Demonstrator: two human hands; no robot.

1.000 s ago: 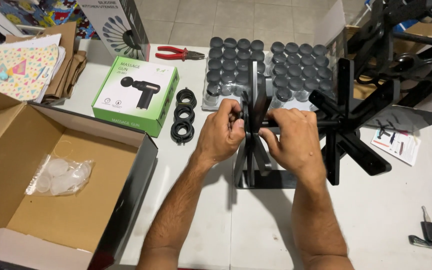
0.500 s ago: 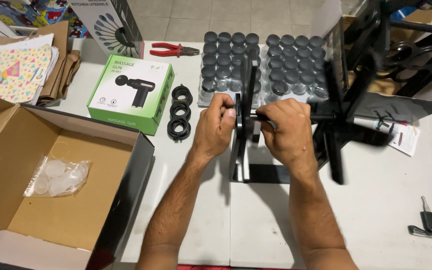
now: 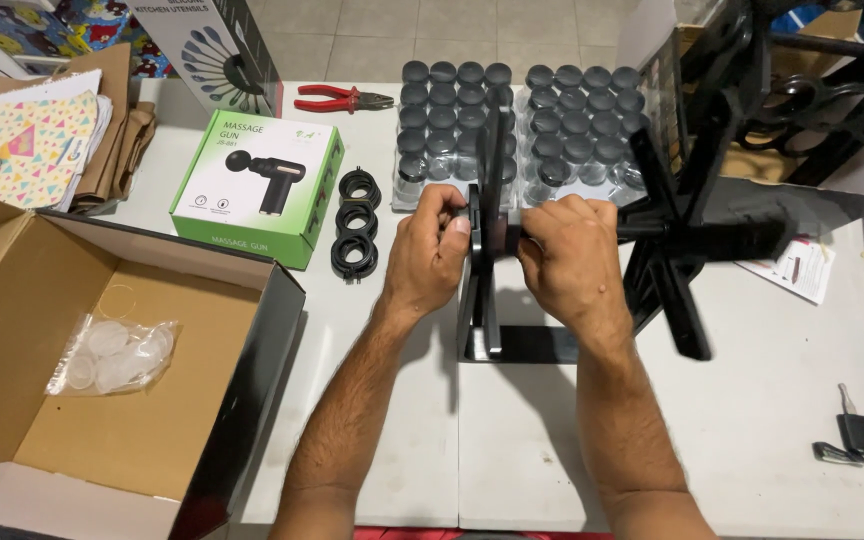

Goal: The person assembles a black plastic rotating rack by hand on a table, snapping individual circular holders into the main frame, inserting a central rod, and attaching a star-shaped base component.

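Seen from above, two bare forearms reach over a white table. The left hand and right hand meet at the middle of a black metal rack that stands upright on a flat base near the table's centre. The left hand's fingers curl closed around the rack's upright plate at its hub; the right hand's fingers clench a horizontal rod that runs right from that hub to a black cross-shaped frame, which looks blurred.

Just beyond the hands, two clear trays of dark-lidded jars lie side by side. Left of the rack lies a strip of three black rings, and left of that a green box picturing a massage gun. Red-handled pliers lie at the far edge. An open cardboard box at the near left holds a clear bag of plastic lids. A black key fob rests at the near right.
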